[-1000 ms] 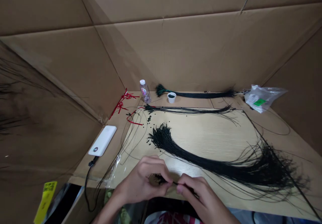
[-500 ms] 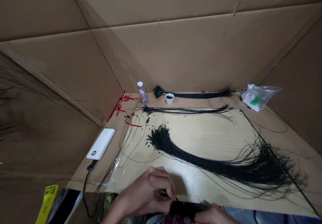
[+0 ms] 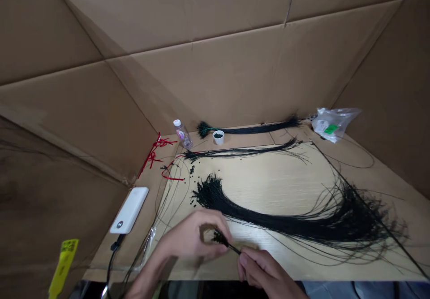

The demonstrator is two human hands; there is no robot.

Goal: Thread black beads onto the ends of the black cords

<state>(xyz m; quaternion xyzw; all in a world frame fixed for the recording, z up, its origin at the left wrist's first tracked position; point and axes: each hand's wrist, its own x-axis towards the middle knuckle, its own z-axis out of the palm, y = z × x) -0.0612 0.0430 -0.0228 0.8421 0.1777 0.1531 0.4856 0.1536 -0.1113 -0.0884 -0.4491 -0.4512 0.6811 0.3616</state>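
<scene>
The right hand (image 3: pixel 260 270) pinches a thin bundle of black filaments (image 3: pixel 224 240) above the bench (image 3: pixel 268 178), its fingers closed; the left hand (image 3: pixel 190 238) curls beside the tufted end, grip unclear. The strands look light and floppy, best held close to the tuft

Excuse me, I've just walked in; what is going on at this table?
A person is working bare-handed at a light wood table. The left hand curls around a small tuft of thin black strands, and the right hand pinches those strands just below the tuft. A large sweeping bundle of similar black strands lies beside them, with loose black beads scattered near its tufted end and a white cup of dark beads further back.
</scene>
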